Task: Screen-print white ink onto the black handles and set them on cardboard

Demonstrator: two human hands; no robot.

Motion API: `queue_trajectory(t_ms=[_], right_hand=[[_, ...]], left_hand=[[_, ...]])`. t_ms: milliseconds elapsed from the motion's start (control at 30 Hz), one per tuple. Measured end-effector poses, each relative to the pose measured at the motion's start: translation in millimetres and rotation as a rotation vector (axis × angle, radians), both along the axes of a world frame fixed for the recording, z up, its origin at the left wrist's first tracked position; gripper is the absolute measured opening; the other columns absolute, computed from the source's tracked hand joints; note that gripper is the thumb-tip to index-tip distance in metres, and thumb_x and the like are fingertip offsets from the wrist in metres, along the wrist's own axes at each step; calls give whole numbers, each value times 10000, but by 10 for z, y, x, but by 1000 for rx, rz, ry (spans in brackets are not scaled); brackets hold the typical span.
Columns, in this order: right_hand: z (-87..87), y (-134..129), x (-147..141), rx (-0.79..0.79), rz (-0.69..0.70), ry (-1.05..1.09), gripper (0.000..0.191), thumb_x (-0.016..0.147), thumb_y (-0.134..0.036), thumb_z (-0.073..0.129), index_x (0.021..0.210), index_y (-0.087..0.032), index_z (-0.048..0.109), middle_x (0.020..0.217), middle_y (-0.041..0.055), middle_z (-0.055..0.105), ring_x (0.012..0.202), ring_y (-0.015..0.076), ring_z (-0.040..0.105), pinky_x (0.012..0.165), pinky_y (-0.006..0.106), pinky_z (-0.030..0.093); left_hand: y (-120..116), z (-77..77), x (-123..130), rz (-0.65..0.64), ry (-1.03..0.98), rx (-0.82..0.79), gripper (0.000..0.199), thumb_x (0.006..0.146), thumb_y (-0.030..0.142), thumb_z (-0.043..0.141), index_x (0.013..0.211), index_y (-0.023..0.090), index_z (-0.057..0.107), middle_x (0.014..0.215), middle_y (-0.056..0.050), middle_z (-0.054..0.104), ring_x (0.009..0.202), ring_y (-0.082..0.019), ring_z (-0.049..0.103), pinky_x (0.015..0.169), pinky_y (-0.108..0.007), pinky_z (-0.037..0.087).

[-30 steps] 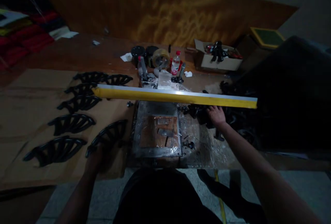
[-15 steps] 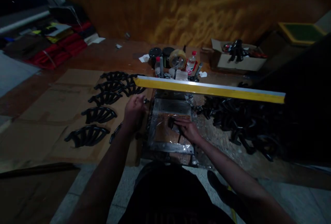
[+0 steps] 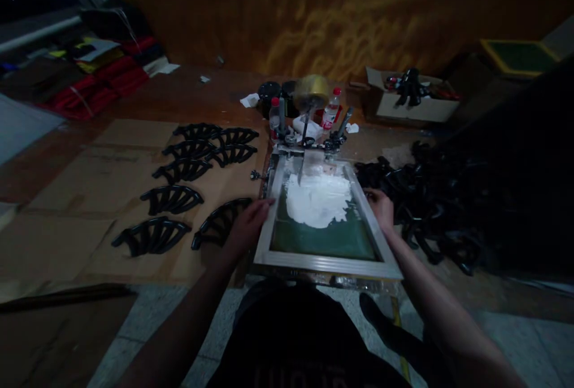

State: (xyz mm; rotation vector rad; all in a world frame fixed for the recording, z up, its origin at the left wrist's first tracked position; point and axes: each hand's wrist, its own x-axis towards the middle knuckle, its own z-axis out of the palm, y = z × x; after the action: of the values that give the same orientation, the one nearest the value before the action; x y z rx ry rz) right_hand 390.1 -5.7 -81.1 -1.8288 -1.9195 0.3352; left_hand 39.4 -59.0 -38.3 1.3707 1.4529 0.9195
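In front of me a screen printing frame [image 3: 332, 264] lies lowered over the work base, with a pale metal rim and green mesh. White ink [image 3: 314, 205] is spread over the mesh's far half, and a pale flat blade [image 3: 313, 164] touches it at the back. My left hand [image 3: 248, 225] is closed at the frame's left rim, its fingertips on the edge. Curled against the right rim is my right hand [image 3: 381, 210], its fingertips partly hidden. Beside my left hand lies a black ribbed curved part [image 3: 219, 220]; the frame hides whatever is beneath it.
Several similar black parts [image 3: 173, 198] lie in rows on cardboard [image 3: 67, 196] at left. A heap of black parts [image 3: 430, 214] sits at right. Behind the frame stand bottles [image 3: 330, 110], dark jars [image 3: 269, 92] and a carton [image 3: 417, 106].
The frame has swung down from its raised, edge-on position to lie flat. Both hands have moved to its sides; the right has left the small dark piece on the base.
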Motion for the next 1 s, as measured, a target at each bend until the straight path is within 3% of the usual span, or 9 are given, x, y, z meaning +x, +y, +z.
queue_trajectory(t_ms=[67, 167, 267, 367, 467, 567, 733, 867, 1000], right_hand=[[139, 206, -44, 124, -83, -15, 453, 896, -274, 429, 1287, -155, 624, 1302, 183, 603, 1186, 336, 547, 995, 546, 434], [334, 438, -481, 234, 61, -119, 594, 827, -291, 622, 1393, -147, 511, 1489, 191, 431, 1317, 343, 431, 1049, 490, 393], [407, 456, -949, 28, 265, -277, 428, 819, -230, 650, 1237, -153, 604, 1277, 167, 615, 1160, 314, 552, 946, 394, 454], [327, 212, -1103, -189, 388, -376, 196, 864, -172, 563, 1026, -178, 674, 1027, 108, 707, 961, 248, 634, 797, 298, 474], [241, -103, -997, -183, 596, -396, 245, 849, -107, 527, 1031, -172, 679, 1039, 107, 702, 969, 218, 635, 785, 280, 463], [257, -221, -890, -183, 804, -356, 294, 798, -80, 559, 1039, -196, 682, 1033, 71, 707, 968, 205, 634, 778, 279, 457], [215, -216, -950, -92, 624, -352, 231, 836, -129, 564, 1020, -188, 691, 998, 88, 710, 955, 225, 627, 782, 301, 459], [70, -426, -937, -92, 728, -326, 340, 829, -103, 553, 1144, -160, 669, 1117, 130, 694, 990, 232, 629, 804, 316, 477], [210, -272, -975, -137, 630, -234, 343, 866, -173, 569, 1195, -205, 660, 1091, 83, 711, 994, 225, 652, 804, 297, 487]], left_hand=[[-105, -285, 7, 8, 26, -107, 554, 872, 475, 527, 1322, 161, 603, 1188, -106, 708, 1081, -264, 654, 912, -377, 539], [-154, -622, 71, 21, 71, -182, 592, 888, 406, 514, 1428, 162, 497, 1242, -127, 685, 1104, -266, 652, 934, -398, 533], [-131, -824, 108, 30, 97, -150, 539, 904, 374, 508, 1406, 176, 513, 1370, -126, 613, 1265, -260, 570, 1050, -406, 465], [-109, -934, 99, 11, 99, -140, 517, 922, 369, 492, 1395, 160, 515, 1437, -139, 556, 1342, -247, 510, 1123, -398, 396], [-106, -988, 85, 12, 96, -149, 523, 922, 370, 499, 1395, 145, 508, 1463, -153, 529, 1356, -255, 498, 1147, -410, 367], [-113, -998, 83, 18, 76, -153, 524, 923, 366, 497, 1394, 138, 503, 1461, -158, 530, 1339, -260, 516, 1137, -422, 381], [-124, -950, 88, 20, 68, -184, 538, 925, 397, 498, 1402, 148, 501, 1338, -149, 635, 1230, -266, 605, 1055, -417, 469], [-135, -911, 114, 34, 46, -182, 532, 911, 368, 515, 1397, 151, 507, 1284, -131, 670, 1152, -253, 645, 1003, -397, 505], [-145, -810, 106, 52, 52, -217, 560, 895, 356, 517, 1410, 136, 497, 1229, -130, 695, 1075, -251, 671, 957, -400, 526]])
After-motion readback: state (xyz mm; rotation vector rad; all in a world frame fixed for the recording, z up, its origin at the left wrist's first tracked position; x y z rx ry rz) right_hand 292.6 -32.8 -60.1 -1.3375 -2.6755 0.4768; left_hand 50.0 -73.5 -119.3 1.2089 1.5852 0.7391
